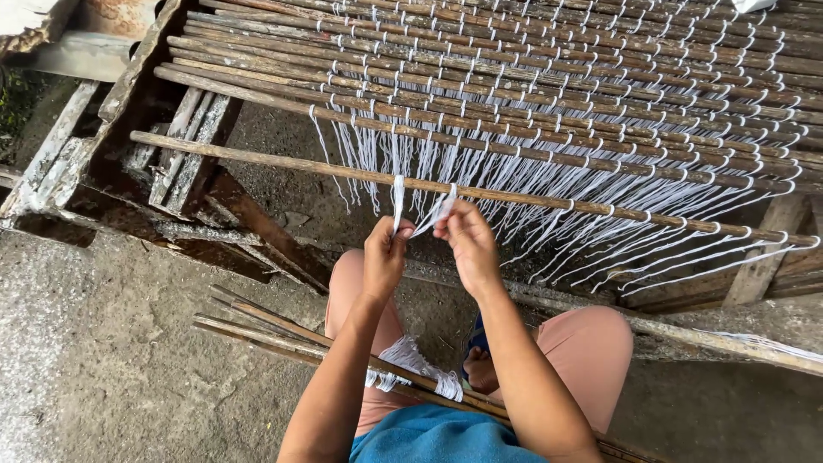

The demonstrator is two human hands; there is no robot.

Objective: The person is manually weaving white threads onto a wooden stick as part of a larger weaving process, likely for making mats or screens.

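The left hand (383, 257) pinches one white string (397, 199) and the right hand (467, 244) pinches another, both closed on strands looped over the nearest stick (283, 165). More sticks (257, 330) lie across the lap.

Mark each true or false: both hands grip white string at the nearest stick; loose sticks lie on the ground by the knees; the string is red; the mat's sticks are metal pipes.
1. Both the left hand and right hand pinch white string at the nearest stick. True.
2. Loose sticks lie on the ground by the knees. True.
3. The string is red. False: it is white.
4. The mat is made of metal pipes. False: they are thin wooden sticks.
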